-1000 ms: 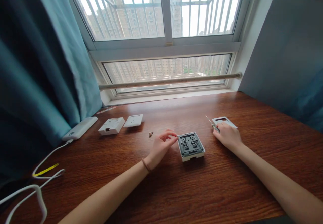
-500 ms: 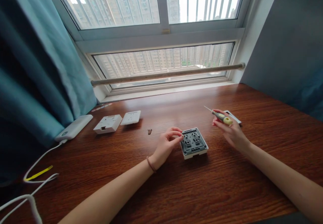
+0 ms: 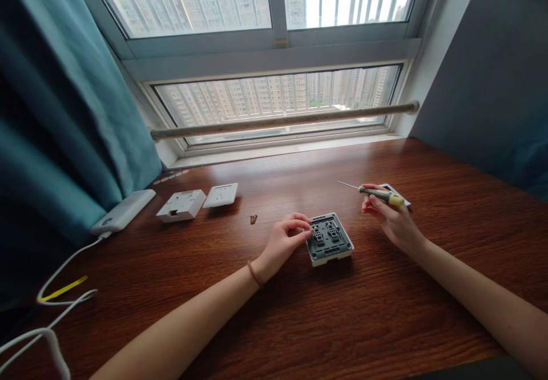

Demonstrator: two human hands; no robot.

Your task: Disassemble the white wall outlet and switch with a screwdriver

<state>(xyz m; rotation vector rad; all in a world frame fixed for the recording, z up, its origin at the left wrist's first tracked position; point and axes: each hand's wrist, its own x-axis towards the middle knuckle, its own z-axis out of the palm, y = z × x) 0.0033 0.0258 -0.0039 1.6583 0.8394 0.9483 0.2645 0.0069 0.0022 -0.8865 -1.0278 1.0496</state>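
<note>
A wall switch (image 3: pixel 330 239) lies on the table, its dark grey inner plate facing up in a white base. My left hand (image 3: pixel 287 237) is at its left edge, thumb and forefinger pinched over the plate's left side. What sits between those fingertips is too small to name. Wrapped in my right hand (image 3: pixel 391 220) is a screwdriver (image 3: pixel 383 195) with a grey and yellow handle. Its thin shaft points left, raised above the table and apart from the switch. Several brass-coloured screws (image 3: pixel 253 219) lie left of the switch, beyond my left hand.
A white box (image 3: pixel 181 205) and a white socket panel (image 3: pixel 221 195) stand at the left. Beside the curtain (image 3: pixel 128 157) is a white power bank (image 3: pixel 123 211) with a cable (image 3: pixel 64 266). A flat white-edged piece (image 3: pixel 396 193) lies partly behind my right hand.
The screwdriver has turned flatter, its tip swinging left and its handle end rightward. My left hand keeps its pinch at the switch. The whole view has shifted slightly.
</note>
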